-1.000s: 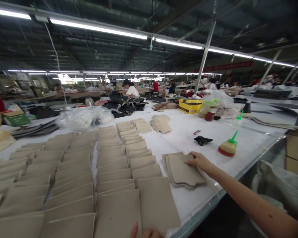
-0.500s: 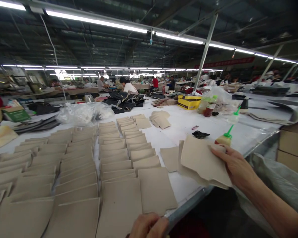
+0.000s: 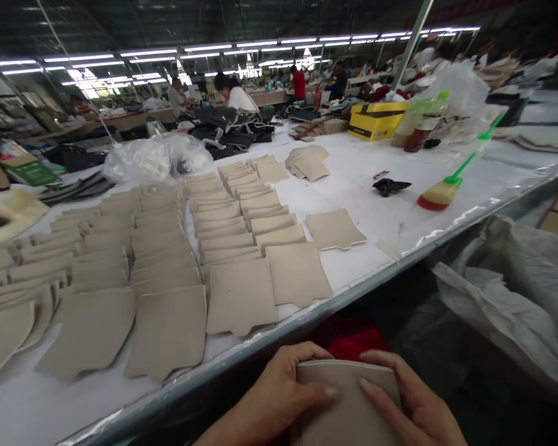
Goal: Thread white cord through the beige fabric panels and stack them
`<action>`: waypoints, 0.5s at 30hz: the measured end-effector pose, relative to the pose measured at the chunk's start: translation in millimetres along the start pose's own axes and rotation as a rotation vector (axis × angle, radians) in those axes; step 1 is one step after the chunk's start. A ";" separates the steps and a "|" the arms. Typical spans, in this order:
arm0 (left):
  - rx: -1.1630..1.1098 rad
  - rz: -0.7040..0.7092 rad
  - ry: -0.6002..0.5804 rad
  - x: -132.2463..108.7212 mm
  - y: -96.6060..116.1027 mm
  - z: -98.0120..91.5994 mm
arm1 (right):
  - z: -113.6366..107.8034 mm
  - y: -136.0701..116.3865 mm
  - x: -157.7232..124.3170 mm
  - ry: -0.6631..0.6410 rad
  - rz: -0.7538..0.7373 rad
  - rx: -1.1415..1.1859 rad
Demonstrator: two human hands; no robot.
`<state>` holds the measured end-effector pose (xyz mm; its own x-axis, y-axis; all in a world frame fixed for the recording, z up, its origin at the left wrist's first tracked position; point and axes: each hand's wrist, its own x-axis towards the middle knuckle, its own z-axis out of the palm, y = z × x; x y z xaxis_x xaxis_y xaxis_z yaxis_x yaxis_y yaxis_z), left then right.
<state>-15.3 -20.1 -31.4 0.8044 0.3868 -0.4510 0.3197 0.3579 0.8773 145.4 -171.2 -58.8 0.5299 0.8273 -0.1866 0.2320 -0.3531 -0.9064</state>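
Panel point(image 3: 353, 409), beige, clasped by left hand point(image 3: 291, 387) and right hand point(image 3: 411, 396) — thumbs angled inward on top.

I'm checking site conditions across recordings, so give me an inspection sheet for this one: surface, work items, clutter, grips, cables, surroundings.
Surface: white table, its left part largely covered by work items.
Job's things: tan pieces lie in overlapping rows on the table; a held piece is off it, single or stacked unclear.
Clutter: clear plastic bag, yellow box, black scrap and green-nozzled bottle on the table.
Grips: left grip and right grip both closed on the held piece.
Cables: thin pale line at upper left, probably a hanging cord.
Surroundings: people in the background, lit tube lights, whitish sack at right.
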 end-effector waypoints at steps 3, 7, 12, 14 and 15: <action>0.005 0.033 0.020 4.6 -20.1 -0.4 | 5.7 20.1 -4.0 0.008 0.051 -0.006; 0.098 0.061 -0.005 21.2 -44.9 -6.0 | 11.0 42.0 -3.4 -0.052 -0.035 -0.094; 0.312 -0.088 0.018 38.9 -75.2 -13.1 | 19.9 76.0 -0.3 -0.097 -0.037 -0.141; 0.404 -0.086 0.080 39.1 -79.1 -13.6 | 20.4 81.6 0.3 -0.082 -0.046 -0.180; 0.456 -0.083 0.093 37.7 -78.7 -13.2 | 19.4 80.9 0.7 -0.079 -0.052 -0.183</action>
<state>-16.7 -22.5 -119.6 0.7253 0.4542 -0.5174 0.5852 -0.0109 0.8108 148.7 -190.7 -139.7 0.4495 0.8755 -0.1774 0.4051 -0.3768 -0.8330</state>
